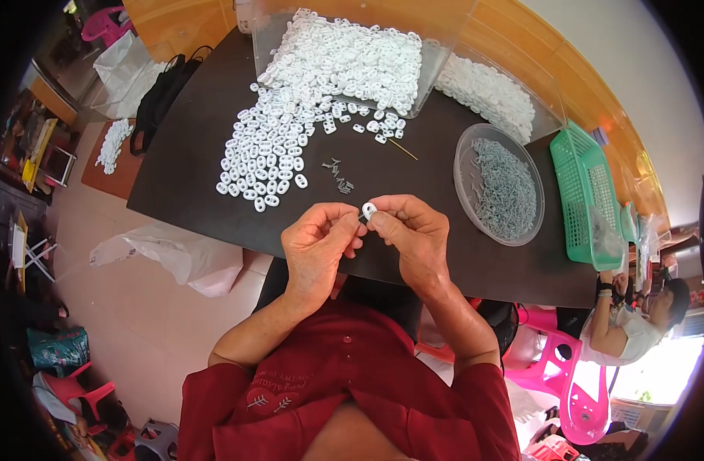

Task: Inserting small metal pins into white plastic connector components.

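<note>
My right hand pinches a small white oval plastic piece with holes between thumb and fingertips, just past the table's near edge. Against it, the fingertips of my left hand close on a tiny dark grey piece, mostly hidden, that looks like a screw. Both hands meet at the white piece. Beyond them lies a small scatter of grey screw-like pieces. Many similar white ovals spread over the dark table farther left, spilling from a clear bin heaped with them.
A round clear tub of grey screw-like pieces stands at right, beside a green basket. A thin yellowish stick lies near the ovals. Another clear bin sits behind. A person is at far right, near pink chairs.
</note>
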The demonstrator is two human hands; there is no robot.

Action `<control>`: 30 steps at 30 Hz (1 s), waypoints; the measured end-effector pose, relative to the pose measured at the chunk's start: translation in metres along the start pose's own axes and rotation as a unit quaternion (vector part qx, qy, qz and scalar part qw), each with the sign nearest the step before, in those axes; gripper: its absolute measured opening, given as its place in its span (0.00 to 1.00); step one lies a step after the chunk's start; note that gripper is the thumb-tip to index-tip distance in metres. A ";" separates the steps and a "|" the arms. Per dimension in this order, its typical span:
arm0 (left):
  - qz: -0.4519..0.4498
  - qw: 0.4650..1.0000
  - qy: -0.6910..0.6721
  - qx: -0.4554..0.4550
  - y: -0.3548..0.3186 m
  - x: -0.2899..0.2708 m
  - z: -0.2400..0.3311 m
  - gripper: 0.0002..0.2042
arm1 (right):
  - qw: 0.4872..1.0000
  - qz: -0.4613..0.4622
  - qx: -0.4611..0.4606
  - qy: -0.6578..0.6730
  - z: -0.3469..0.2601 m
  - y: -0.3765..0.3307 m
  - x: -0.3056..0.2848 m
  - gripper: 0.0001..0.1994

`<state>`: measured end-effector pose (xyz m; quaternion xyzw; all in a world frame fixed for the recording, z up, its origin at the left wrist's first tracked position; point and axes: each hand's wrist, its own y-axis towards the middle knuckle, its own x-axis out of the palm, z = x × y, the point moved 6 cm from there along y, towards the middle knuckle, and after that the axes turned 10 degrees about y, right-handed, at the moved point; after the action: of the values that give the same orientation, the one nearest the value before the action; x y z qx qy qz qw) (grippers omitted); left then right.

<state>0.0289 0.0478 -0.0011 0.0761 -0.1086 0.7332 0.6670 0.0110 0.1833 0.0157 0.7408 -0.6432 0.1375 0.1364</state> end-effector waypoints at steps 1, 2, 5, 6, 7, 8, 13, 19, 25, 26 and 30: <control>0.001 1.000 -0.002 0.000 0.000 -0.002 0.000 0.05 | 1.000 -0.002 -0.003 -0.005 0.001 0.001 0.003 0.08; 0.005 1.000 0.005 0.004 0.000 -0.005 0.001 0.05 | 1.000 -0.004 -0.006 -0.011 0.001 0.001 0.005 0.08; 0.009 1.000 0.008 0.003 0.000 -0.011 0.000 0.05 | 1.000 -0.001 -0.005 -0.009 0.003 0.002 0.011 0.08; 0.009 1.000 0.006 -0.003 0.000 -0.012 -0.001 0.05 | 1.000 -0.002 -0.005 -0.010 0.004 0.003 0.012 0.08; 0.009 1.000 0.004 -0.003 0.001 -0.014 -0.001 0.05 | 1.000 -0.002 0.000 -0.013 0.006 0.003 0.014 0.08; 0.008 1.000 0.006 -0.002 0.001 -0.015 -0.002 0.05 | 1.000 -0.002 0.004 -0.015 0.008 0.003 0.015 0.08; 0.006 1.000 0.003 -0.006 0.003 -0.016 -0.004 0.05 | 0.999 0.001 -0.011 -0.031 0.013 0.003 0.014 0.08; -0.006 1.000 -0.026 0.007 0.005 -0.017 -0.010 0.05 | 0.991 0.002 -0.072 -0.111 0.009 0.001 0.017 0.07; -0.020 0.999 -0.044 -0.005 0.008 -0.018 -0.013 0.06 | 0.986 0.020 -0.090 -0.138 0.011 0.001 0.014 0.07; -0.023 0.999 -0.037 -0.005 0.009 -0.018 -0.013 0.06 | 0.984 0.021 -0.096 -0.150 0.010 0.001 0.014 0.07; -0.029 0.999 -0.035 -0.010 0.012 -0.018 -0.013 0.06 | 0.980 0.028 -0.107 -0.165 0.009 0.002 0.015 0.07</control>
<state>0.0197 0.0325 -0.0190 0.0980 -0.1369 0.7092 0.6847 0.0112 0.1653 0.0130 0.7160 -0.6885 -0.0523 0.1029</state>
